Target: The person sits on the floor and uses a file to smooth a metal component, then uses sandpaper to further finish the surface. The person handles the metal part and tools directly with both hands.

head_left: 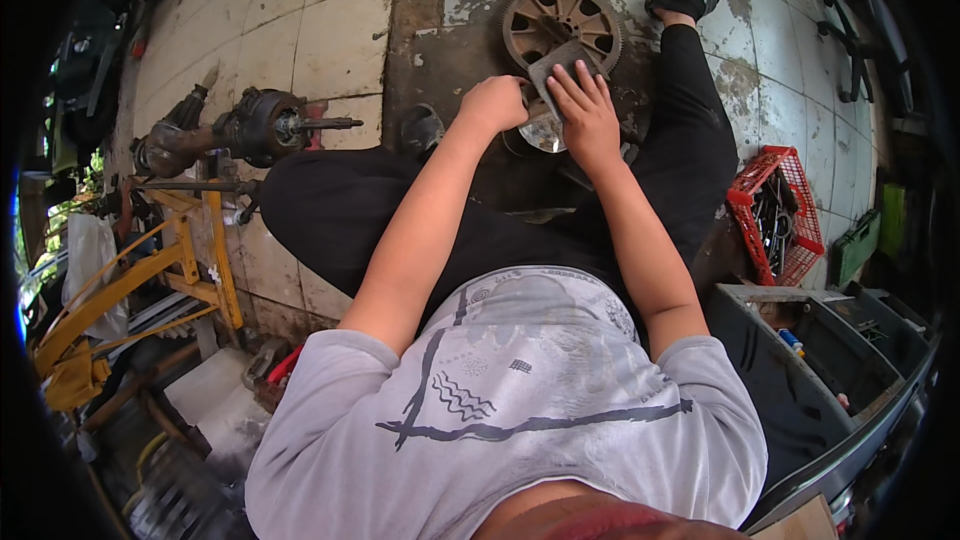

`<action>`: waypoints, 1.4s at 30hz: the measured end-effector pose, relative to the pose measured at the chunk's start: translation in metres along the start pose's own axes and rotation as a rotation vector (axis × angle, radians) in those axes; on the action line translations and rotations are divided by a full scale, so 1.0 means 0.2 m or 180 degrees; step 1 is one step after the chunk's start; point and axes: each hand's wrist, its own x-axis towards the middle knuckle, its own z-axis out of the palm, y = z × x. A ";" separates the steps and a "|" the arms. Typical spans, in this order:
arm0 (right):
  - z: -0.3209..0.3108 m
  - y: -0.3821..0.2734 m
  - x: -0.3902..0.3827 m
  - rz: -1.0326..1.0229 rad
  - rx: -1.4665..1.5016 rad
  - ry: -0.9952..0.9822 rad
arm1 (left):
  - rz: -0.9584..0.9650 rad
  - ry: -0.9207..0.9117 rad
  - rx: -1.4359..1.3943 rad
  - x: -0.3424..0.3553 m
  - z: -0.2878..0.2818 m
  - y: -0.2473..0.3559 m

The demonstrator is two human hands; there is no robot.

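My left hand point(496, 104) is closed in a fist just left of a shiny metal cylinder point(543, 133). What its fingers grip is hidden from above. My right hand point(587, 122) lies with stretched fingers over a flat, dark grey rectangular piece point(545, 71). That piece is tilted above the cylinder, between me and the gear, and I cannot tell its material. Past both hands, a large rusty toothed gear wheel point(525, 22) with openings between its spokes rests on the floor. The lower part of the cylinder is partly hidden between my legs.
A greasy axle assembly point(262, 128) with a shaft stands at left, above a yellow metal frame point(182, 258). Near my left knee is a small metal can point(421, 126). A red crate point(806, 230) of tools and a grey metal bin point(775, 360) flank my right side. Cracked tiles point(340, 35) cover the floor.
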 end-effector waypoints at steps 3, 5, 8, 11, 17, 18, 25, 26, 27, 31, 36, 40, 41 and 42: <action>-0.02 -0.04 -0.02 -0.0332 0.0321 -0.0266 | 0.0065 0.0038 0.0147 -0.03 0.01 0.01; -0.01 0.00 -0.02 0.0081 0.0084 -0.0084 | 0.0132 0.0178 0.0160 -0.08 0.00 0.04; -0.03 -0.03 -0.03 -0.0052 0.0124 -0.0145 | -0.0073 0.0179 0.0275 -0.10 0.01 0.01; -0.05 -0.04 -0.02 -0.0148 0.0316 -0.0125 | -0.0265 0.0170 0.0366 -0.14 0.00 0.07; -0.01 -0.10 0.00 -0.0296 0.0418 -0.0055 | -0.0156 0.0174 0.0646 -0.15 0.05 0.04; -0.02 -0.07 0.00 -0.0150 0.0244 -0.0016 | -0.0253 0.0079 0.0626 -0.18 0.00 0.12; -0.06 -0.04 -0.04 -0.0005 -0.0213 -0.0387 | -0.0301 0.0305 0.0399 -0.16 0.03 0.08; -0.09 -0.03 -0.04 0.0079 -0.0329 -0.0371 | -0.0308 0.0396 0.0399 -0.15 0.04 0.08; -0.11 -0.02 -0.06 -0.0107 -0.0253 -0.0397 | -0.0298 0.0302 0.0405 -0.15 0.04 0.10; -0.13 -0.02 -0.11 -0.0251 -0.0026 -0.0373 | -0.0097 0.0439 0.0330 -0.16 0.06 0.08; -0.15 -0.06 -0.14 -0.0266 -0.0037 -0.0513 | 0.0117 0.0572 0.0160 -0.18 0.05 0.07; -0.16 -0.04 -0.10 -0.0185 -0.0225 -0.0475 | 0.0095 0.0735 0.0065 -0.14 0.06 0.03; -0.15 -0.05 -0.10 -0.0348 -0.0123 -0.0565 | 0.0099 0.0756 0.0051 -0.14 0.06 0.01; -0.15 -0.04 -0.09 -0.0278 -0.0119 -0.0524 | 0.0116 0.0756 0.0046 -0.14 0.07 0.01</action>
